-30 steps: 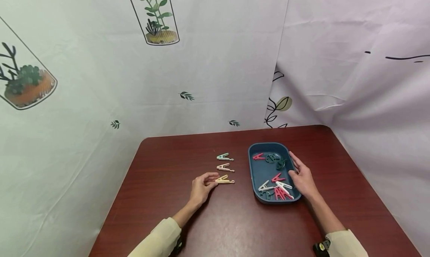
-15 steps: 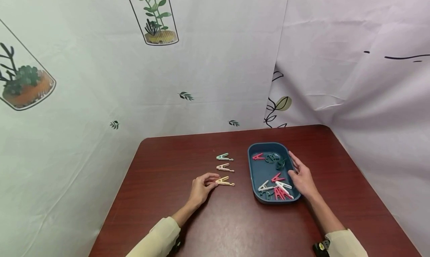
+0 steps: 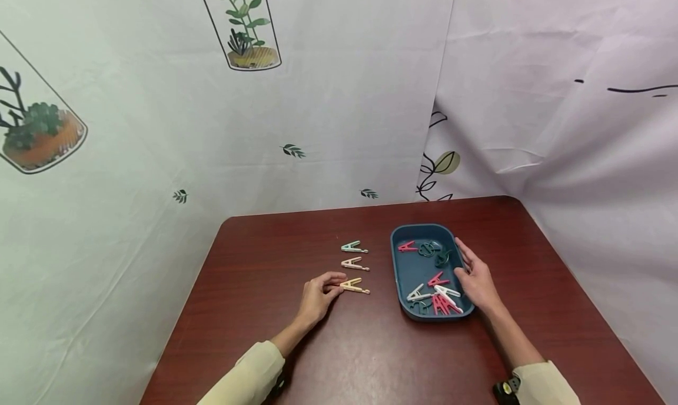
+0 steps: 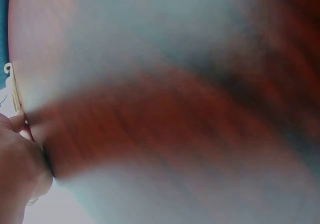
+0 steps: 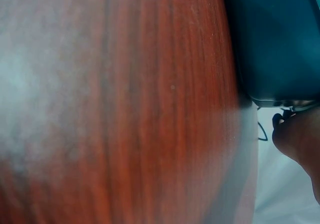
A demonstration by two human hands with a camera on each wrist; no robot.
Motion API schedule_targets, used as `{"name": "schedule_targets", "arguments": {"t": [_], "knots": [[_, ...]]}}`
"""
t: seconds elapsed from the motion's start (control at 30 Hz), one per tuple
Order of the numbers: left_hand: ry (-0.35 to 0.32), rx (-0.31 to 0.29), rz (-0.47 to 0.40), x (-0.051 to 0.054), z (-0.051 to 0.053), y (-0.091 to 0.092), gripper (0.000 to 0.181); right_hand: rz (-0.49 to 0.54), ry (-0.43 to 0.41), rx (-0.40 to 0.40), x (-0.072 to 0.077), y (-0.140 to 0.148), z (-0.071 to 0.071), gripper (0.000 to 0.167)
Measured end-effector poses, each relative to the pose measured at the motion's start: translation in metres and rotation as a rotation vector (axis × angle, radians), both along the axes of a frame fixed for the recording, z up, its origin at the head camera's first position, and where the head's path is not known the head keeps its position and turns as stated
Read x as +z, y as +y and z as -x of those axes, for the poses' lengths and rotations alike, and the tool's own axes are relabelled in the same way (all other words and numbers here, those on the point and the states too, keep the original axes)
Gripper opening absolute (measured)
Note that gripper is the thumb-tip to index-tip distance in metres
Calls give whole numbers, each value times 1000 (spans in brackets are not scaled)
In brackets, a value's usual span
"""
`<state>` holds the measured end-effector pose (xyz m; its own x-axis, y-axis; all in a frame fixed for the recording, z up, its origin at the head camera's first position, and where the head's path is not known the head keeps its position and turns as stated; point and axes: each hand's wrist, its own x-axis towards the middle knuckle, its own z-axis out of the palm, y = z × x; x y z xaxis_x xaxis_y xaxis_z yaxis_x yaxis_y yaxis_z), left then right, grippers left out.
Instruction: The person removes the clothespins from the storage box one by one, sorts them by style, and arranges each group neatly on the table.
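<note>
The left hand [image 3: 316, 298] pinches the left end of a yellow clip [image 3: 356, 286] lying on the table. Above that clip, in a column, lie a pinkish-white clip [image 3: 355, 264] and a pale green clip [image 3: 354, 247]. On the right, the right hand [image 3: 479, 281] grips the right rim of a blue tray [image 3: 401, 275], its thumb over the edge. Inside the tray are red clips [image 3: 408, 247], white clips [image 3: 448, 293] and dark green pieces [image 3: 426, 250]. The left wrist view shows the left hand [image 4: 22, 159] at the clip [image 4: 15, 91]; the right wrist view shows the tray's side [image 5: 280, 43].
The dark red table [image 3: 254, 264] reaches back to a pale patterned cloth [image 3: 339, 99] that hangs behind it and along both sides. A dark device is strapped at each wrist, the right one [image 3: 507, 389] more plainly seen.
The yellow clip's right end has turned slightly toward the table's front edge, with the left hand still on it. The right hand and the tray have stayed in place.
</note>
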<state>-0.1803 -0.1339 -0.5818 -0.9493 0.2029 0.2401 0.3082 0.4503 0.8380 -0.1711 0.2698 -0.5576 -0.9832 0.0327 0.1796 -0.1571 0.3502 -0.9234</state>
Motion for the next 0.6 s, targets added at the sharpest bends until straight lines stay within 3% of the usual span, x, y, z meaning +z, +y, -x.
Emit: {"name": "schedule_targets", "arguments": {"t": [0.27, 0.47, 0.6], "knots": [[12, -20, -29, -2, 1, -1, 30, -12, 5, 0, 1, 0, 0, 71], [-1, -65, -129, -1, 3, -6, 31, -27, -8, -4, 0, 0, -1, 71], [-17, -38, -205, 1, 7, -13, 32, -26, -6, -6, -1, 1, -1, 71]]}}
